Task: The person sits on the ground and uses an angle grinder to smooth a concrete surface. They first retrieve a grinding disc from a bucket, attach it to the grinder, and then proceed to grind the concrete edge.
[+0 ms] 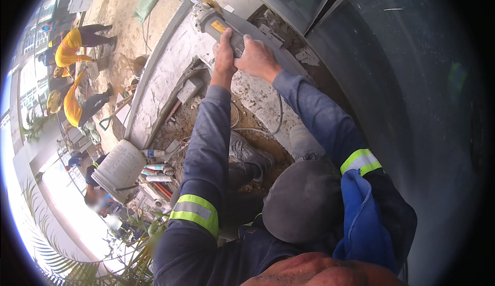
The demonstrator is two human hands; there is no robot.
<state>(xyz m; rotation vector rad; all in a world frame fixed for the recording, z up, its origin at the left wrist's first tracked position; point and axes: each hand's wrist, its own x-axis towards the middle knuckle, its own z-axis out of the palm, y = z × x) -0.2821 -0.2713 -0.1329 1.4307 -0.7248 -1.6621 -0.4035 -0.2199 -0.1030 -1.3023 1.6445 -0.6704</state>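
Note:
My left hand point(224, 59) and my right hand point(255, 58) are both closed on the grey body of an angle grinder point(210, 19) with a yellow label, at the upper middle. Its disc point(209, 1) is at the top edge of a whitish, rough concrete ledge point(166, 87); whether it touches the concrete I cannot tell. A cord point(280, 116) runs from below my hands down across the ledge. My feet point(247, 154) are on dirt and rubble inside the ledge's corner.
A dark glass panel point(407, 95) curves along the right. At left, people in yellow shirts point(69, 49) bend over the ground beside a shovel point(105, 120). A white bucket point(118, 170), tubes and pipes point(157, 172) lie lower left. Palm fronds point(62, 245) fill the lower-left corner.

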